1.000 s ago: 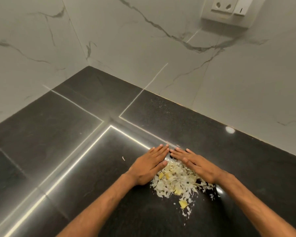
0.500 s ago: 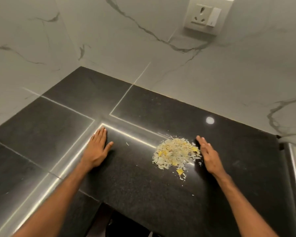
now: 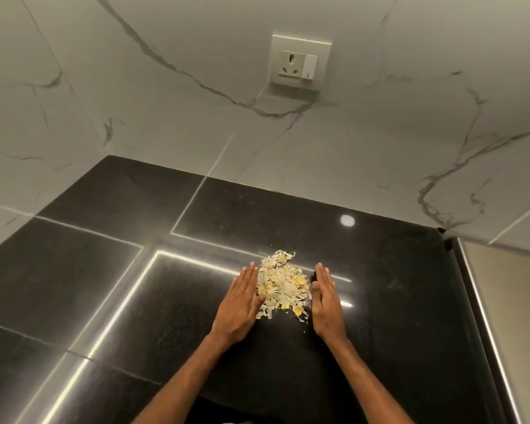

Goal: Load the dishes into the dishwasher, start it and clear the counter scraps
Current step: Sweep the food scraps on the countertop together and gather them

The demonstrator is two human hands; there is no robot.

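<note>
A small heap of white and yellow food scraps (image 3: 280,284) lies on the glossy black counter (image 3: 110,286). My left hand (image 3: 238,304) lies flat with straight fingers against the heap's left side, its thumb touching the scraps. My right hand (image 3: 326,299) stands on its edge, fingers straight, against the heap's right side. Both hands flank the pile and hold nothing. A few loose crumbs lie just in front of the heap.
White marble walls meet in a corner at the back left. A wall socket with a switch (image 3: 300,61) sits above the counter. The counter's right edge (image 3: 484,316) has a metal trim, and its front edge lies near my forearms.
My left hand has swept in from far left to the heap's side. My right hand has closed in on the right side. The scraps are pressed into a narrower pile.
</note>
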